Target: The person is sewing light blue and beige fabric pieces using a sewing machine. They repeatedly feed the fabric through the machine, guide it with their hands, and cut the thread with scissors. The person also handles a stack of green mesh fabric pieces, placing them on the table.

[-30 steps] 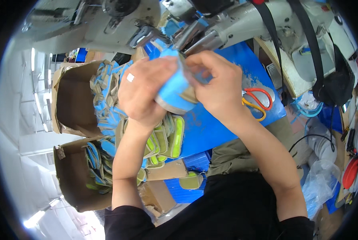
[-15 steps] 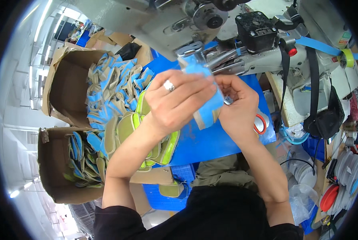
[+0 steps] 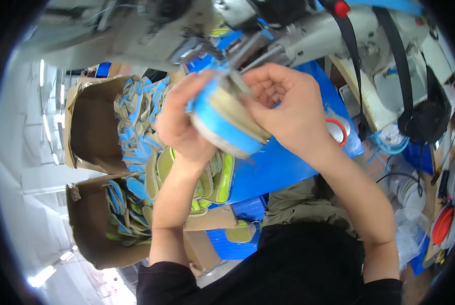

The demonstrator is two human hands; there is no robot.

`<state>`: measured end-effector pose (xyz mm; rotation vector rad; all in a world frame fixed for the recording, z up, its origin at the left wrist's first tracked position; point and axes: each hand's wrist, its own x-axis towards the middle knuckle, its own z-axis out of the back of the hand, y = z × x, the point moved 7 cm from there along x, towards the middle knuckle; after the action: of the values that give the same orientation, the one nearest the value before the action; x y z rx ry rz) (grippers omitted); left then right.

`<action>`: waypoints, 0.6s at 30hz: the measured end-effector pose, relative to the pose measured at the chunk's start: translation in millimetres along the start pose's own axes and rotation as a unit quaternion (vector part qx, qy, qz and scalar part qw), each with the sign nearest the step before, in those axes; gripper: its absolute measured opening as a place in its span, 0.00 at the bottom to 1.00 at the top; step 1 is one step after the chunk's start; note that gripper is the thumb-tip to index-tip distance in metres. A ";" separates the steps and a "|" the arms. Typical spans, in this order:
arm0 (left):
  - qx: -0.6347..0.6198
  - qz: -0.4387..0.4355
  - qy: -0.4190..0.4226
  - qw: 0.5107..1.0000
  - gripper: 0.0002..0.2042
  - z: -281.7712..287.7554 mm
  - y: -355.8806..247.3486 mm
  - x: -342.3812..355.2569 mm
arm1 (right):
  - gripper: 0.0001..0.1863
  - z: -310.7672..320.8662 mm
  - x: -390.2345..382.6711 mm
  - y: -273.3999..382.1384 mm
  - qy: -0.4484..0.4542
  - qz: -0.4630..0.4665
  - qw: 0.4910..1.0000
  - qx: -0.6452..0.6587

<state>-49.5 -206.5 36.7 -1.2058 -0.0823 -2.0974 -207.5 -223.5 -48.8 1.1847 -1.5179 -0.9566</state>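
both hands (image 3: pixel 237 114) gripping blue-edged shoe piece (image 3: pixel 226 122)

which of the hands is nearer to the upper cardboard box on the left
Left. The left hand grips the blue and beige piece just right of the upper cardboard box; the right hand holds its far side.

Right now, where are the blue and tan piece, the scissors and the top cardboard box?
blue and tan piece (image 3: pixel 226 122), head view, blue band.
scissors (image 3: pixel 337 131), head view, red handle loop.
top cardboard box (image 3: pixel 88 127), head view, inner wall.

Both hands raised, left (image 3: pixel 179 124) and right (image 3: pixel 288 109) apparently curled, gripping.
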 end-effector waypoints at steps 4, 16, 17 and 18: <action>-0.101 0.124 -0.052 0.986 0.15 0.1 10.7 2.5 | 0.15 1.3 -2.1 -6.9 0.020 -0.020 0.999 0.034; 0.134 -0.146 0.097 0.975 0.12 -12.9 -30.8 4.1 | 0.12 0.0 -6.3 -16.4 0.030 -0.042 0.997 0.058; 0.139 -0.144 0.103 0.974 0.12 -11.3 -33.0 4.9 | 0.12 -0.8 -6.7 -15.3 0.035 -0.036 0.997 0.057; 0.144 -0.141 0.127 0.971 0.14 -11.3 -34.4 4.2 | 0.12 -1.1 -8.6 -15.8 0.040 -0.034 0.997 0.058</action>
<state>-79.8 -187.3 43.2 -0.7819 -0.4467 -2.3682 -202.1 -218.7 -65.3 1.3486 -1.4952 -0.8641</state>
